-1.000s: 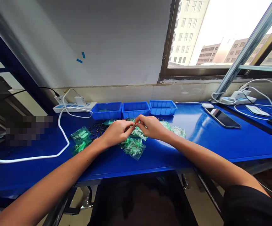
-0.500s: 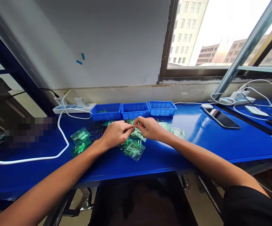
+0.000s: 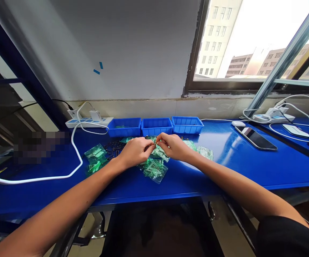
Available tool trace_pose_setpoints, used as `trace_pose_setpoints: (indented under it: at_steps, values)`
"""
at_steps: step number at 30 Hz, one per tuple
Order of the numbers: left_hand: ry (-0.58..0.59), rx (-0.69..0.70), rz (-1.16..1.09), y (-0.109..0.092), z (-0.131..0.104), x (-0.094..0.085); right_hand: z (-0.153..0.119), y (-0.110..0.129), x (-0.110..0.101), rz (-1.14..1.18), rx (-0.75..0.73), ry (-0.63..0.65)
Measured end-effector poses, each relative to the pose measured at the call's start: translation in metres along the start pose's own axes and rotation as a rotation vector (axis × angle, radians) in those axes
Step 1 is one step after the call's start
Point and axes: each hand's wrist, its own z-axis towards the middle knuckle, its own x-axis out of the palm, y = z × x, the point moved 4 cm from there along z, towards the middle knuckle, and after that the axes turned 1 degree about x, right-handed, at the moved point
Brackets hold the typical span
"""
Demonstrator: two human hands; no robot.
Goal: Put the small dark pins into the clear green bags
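Observation:
My left hand (image 3: 135, 151) and my right hand (image 3: 174, 146) meet fingertip to fingertip above the middle of the blue table. Both are closed in a pinch around something tiny between them, too small to name. Beneath and around them lie green-tinted clear packets; one packet (image 3: 156, 170) is just in front of my hands, and another packet (image 3: 95, 152) is further left. Black screw-like pieces (image 3: 113, 148) are scattered beside my left hand. Behind my hands, three blue bins (image 3: 157, 126) stand side by side.
On the blue table (image 3: 251, 167), a phone (image 3: 256, 138) and a small white case (image 3: 238, 124) lie at the right. Power strips (image 3: 90, 122) sit at both back sides. A thick white cable (image 3: 75, 150) curves across the left. Behind are a wall and window.
The whole view has shifted slightly, so things appear a little further right. My hands keep pinching fingertip to fingertip, with barely any change in their pose.

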Motion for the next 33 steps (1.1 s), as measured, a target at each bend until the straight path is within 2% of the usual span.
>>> trace_pose_setpoints:
  at_steps: [5, 14, 24, 33]
  values:
    - [-0.036, -0.007, -0.075, 0.0017, 0.0002, -0.0011, 0.0003, -0.0018, 0.0001, -0.033, 0.010, -0.036]
    - [-0.027, -0.014, -0.058, 0.0031, 0.0008, -0.0017, -0.0003, 0.0004, 0.0004, -0.108, 0.018, -0.026]
    - [0.080, -0.002, 0.010, 0.0032, 0.0003, 0.0011, -0.0010, -0.0005, 0.0061, -0.125, 0.037, 0.033]
    - [0.090, -0.062, -0.009, 0.0012, 0.0004, -0.0006, -0.0014, -0.0038, 0.0061, -0.109, 0.021, -0.003]
